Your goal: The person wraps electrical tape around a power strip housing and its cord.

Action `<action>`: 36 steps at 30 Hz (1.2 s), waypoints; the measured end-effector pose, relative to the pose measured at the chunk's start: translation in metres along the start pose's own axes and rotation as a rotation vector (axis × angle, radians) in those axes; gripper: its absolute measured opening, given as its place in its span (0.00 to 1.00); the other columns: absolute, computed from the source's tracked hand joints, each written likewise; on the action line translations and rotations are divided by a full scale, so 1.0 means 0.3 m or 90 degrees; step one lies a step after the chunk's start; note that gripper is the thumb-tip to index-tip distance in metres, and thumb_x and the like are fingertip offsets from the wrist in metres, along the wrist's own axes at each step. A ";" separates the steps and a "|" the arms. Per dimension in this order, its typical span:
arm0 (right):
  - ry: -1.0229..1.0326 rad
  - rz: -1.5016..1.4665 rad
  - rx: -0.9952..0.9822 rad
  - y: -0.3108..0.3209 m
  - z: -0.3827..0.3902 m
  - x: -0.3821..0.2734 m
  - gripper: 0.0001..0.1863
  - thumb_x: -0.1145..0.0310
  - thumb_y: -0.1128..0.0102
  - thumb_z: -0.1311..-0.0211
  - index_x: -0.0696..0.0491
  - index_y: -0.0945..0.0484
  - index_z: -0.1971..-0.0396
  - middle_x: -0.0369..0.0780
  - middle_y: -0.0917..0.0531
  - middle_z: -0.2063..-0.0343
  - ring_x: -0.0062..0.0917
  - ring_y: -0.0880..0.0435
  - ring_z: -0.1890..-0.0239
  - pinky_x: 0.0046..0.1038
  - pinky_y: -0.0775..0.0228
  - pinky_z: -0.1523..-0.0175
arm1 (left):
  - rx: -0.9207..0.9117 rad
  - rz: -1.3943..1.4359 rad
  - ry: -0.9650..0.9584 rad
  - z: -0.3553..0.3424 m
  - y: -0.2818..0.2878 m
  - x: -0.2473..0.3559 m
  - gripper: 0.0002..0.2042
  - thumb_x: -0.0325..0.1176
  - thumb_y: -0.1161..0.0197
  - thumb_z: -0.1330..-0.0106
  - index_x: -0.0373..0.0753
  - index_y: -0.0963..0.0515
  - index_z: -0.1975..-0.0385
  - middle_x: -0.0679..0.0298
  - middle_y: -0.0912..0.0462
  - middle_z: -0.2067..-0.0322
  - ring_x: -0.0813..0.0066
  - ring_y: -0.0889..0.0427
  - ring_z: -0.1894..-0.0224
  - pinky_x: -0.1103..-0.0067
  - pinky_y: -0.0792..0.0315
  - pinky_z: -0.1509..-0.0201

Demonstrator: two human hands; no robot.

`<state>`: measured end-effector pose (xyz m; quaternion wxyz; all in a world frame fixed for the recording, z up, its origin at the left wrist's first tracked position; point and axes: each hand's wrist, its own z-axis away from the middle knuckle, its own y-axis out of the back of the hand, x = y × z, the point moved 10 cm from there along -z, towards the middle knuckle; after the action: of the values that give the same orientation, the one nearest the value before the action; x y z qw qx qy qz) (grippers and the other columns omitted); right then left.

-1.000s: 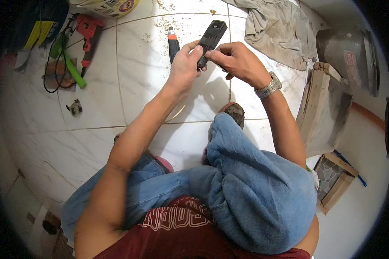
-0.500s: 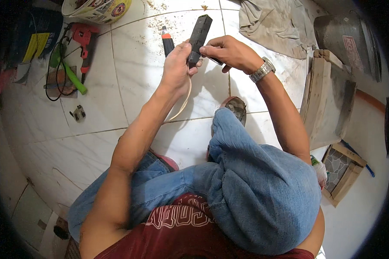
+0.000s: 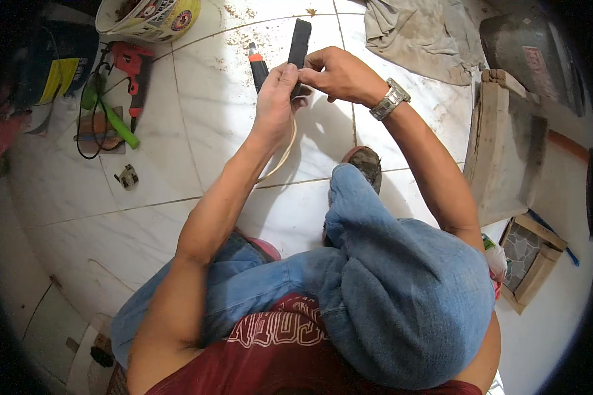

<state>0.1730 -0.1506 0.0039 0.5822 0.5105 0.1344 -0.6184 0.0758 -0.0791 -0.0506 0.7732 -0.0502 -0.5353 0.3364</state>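
Observation:
My left hand (image 3: 278, 92) is wrapped round a long black bar-shaped block (image 3: 299, 46) that looks like a power strip. The block stands nearly upright in the picture, its upper half free of the fingers. A pale cord (image 3: 287, 155) hangs below this hand and curves down to the floor. From the right, my right hand (image 3: 339, 74) meets the block's side with thumb and fingers pinched; what lies between the fingertips is hidden. Just left of the left hand is a black tool with an orange collar and a metal tip (image 3: 257, 66), its lower end hidden.
A red power drill (image 3: 133, 72), a green-handled tool (image 3: 115, 122) and a small metallic piece (image 3: 128, 177) lie at left. Behind are a white bucket (image 3: 153, 20) and brown debris. At right are a grey cloth (image 3: 415, 39), a wooden frame (image 3: 491, 145) and a dark container (image 3: 530, 59).
The black block has turned more upright, showing a smoother face. My right hand has shifted slightly left and up; a dark part seen under its fingers before is now hidden.

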 end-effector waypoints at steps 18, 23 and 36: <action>0.105 0.117 -0.036 0.029 0.087 -0.127 0.20 0.55 0.43 0.35 0.57 0.14 0.60 0.50 0.16 0.75 0.42 0.17 0.73 0.39 0.24 0.60 | 0.019 -0.045 -0.066 0.015 0.000 0.096 0.22 0.50 0.56 0.17 0.37 0.24 0.55 0.67 0.20 0.65 0.82 0.25 0.65 0.81 0.28 0.58; 0.171 0.079 0.033 0.045 0.121 -0.163 0.20 0.54 0.37 0.33 0.59 0.16 0.59 0.47 0.20 0.78 0.37 0.23 0.76 0.35 0.29 0.66 | -0.018 -0.030 -0.086 0.023 -0.030 0.113 0.19 0.47 0.55 0.16 0.35 0.25 0.52 0.65 0.20 0.62 0.81 0.22 0.61 0.80 0.27 0.54; 0.083 0.009 0.095 0.072 0.100 -0.128 0.19 0.61 0.50 0.38 0.61 0.15 0.66 0.55 0.17 0.74 0.48 0.17 0.69 0.43 0.25 0.58 | -0.078 -0.043 -0.045 -0.012 0.011 0.182 0.15 0.39 0.49 0.19 0.37 0.30 0.41 0.60 0.18 0.52 0.77 0.20 0.55 0.79 0.28 0.56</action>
<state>0.1696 -0.1572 0.0565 0.5369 0.5924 0.1221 -0.5881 0.0884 -0.0441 -0.0102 0.7604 -0.0678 -0.5830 0.2781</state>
